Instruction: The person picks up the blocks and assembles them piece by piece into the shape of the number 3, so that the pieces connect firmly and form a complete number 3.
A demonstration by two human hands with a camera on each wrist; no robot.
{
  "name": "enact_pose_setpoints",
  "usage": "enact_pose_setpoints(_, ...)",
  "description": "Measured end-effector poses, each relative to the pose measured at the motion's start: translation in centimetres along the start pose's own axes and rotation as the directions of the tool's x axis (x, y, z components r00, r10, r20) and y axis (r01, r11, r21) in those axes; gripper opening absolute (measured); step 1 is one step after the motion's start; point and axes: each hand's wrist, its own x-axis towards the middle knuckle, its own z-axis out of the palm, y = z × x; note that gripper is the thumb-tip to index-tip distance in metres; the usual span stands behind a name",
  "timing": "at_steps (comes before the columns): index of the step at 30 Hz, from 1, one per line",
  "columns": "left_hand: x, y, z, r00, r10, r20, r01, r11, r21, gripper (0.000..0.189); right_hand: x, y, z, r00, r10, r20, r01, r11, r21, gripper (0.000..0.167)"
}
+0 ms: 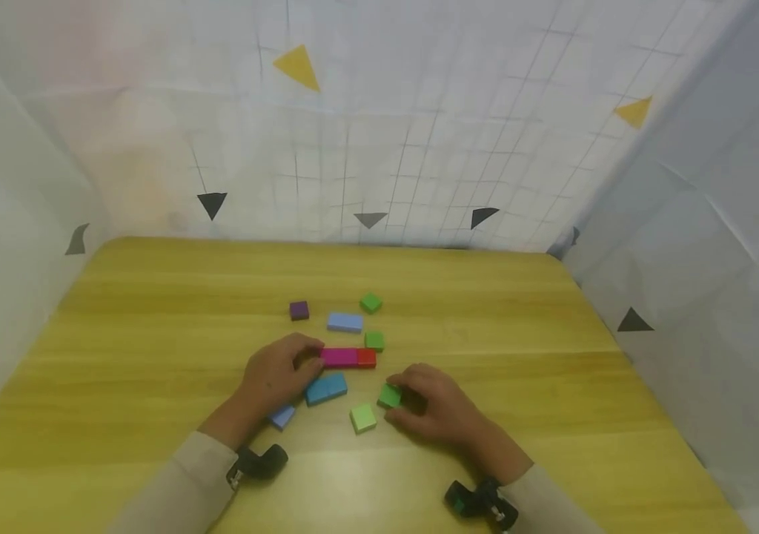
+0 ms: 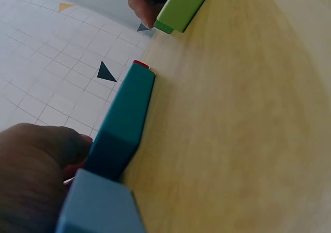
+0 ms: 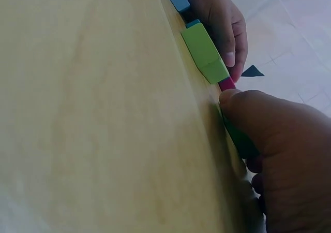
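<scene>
My left hand (image 1: 276,378) pinches the left end of a long magenta block (image 1: 339,357) between thumb and index finger. Against that block's right end lies a red block (image 1: 367,358), in line with it. To the right, my right hand (image 1: 442,408) holds a green block (image 1: 389,396) by its sides, thumb on the near side and fingers on the far side. Blue blocks (image 1: 326,389) lie just in front of the magenta one; the left wrist view shows them as a teal bar (image 2: 124,114). Between the hands sits a light green block (image 1: 362,418).
Behind the magenta block are a green block (image 1: 374,341), a periwinkle block (image 1: 345,322), another green block (image 1: 370,302) and a purple block (image 1: 299,310). A blue block (image 1: 282,417) lies beside the left wrist. White sheeting (image 1: 379,148) stands around the wooden table (image 1: 519,311).
</scene>
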Motion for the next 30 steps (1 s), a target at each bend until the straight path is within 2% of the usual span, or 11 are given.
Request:
enact_pose_setpoints(6, 0.43, 0.07, -0.14, 1.0, -0.014, 0.01, 0.014, 1.0, -0.002, 0.03, 0.03, -0.03, -0.27, 0.999, 0.037, 0.026, -0.037, 0.999, -0.024, 0.052)
enact_pose_setpoints(10, 0.47, 0.16, 0.02, 1.0, -0.02, 0.015, 0.02, 1.0, -0.015, 0.03, -0.18, 0.15, -0.37, 0.999, 0.025, 0.033, -0.024, 0.999, -0.024, 0.052)
enact_pose_setpoints(17, 0.16, 0.17, 0.1, 0.999, -0.028, 0.024, 0.029, 1.0, -0.013, 0.03, -0.3, 0.28, -0.18, 0.999, 0.027, 0.025, -0.028, 1.0, 0.013, 0.042)
enact_pose_setpoints(24, 0.01, 0.08, -0.05, 1.0, -0.022, 0.011, 0.023, 1.0, -0.015, 0.03, 0.01, 0.1, 0.17, 0.999, 0.044, 0.011, -0.044, 0.999, 0.02, 0.039)
enact_pose_setpoints(30, 0.09, 0.17, -0.07, 1.0, -0.019, 0.015, 0.019, 1.0, -0.017, 0.031, 0.32, -0.12, 0.23, 0.995, 0.103, 0.011, -0.103, 0.995, -0.005, 0.036)
